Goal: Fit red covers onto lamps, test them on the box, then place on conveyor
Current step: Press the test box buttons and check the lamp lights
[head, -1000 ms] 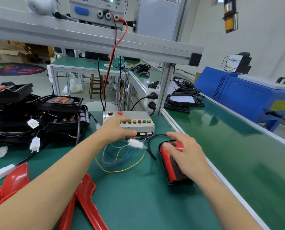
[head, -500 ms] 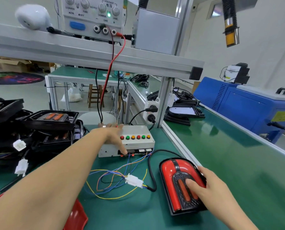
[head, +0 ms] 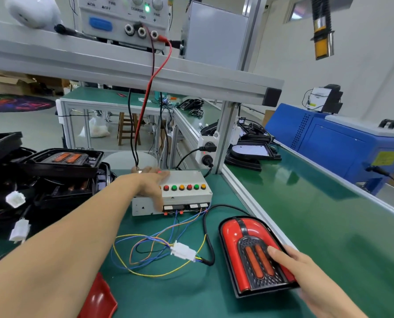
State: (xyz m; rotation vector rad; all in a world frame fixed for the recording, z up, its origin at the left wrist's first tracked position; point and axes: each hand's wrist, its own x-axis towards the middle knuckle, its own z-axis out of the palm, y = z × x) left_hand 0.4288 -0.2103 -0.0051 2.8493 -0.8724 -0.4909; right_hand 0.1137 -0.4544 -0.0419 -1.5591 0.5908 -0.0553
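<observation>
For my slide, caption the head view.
Left hand presses the test box while right hand steadies the red-covered lamp.

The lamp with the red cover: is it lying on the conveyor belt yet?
No: the lamp lies on the bench mat beside the test box, under the right hand.
</observation>
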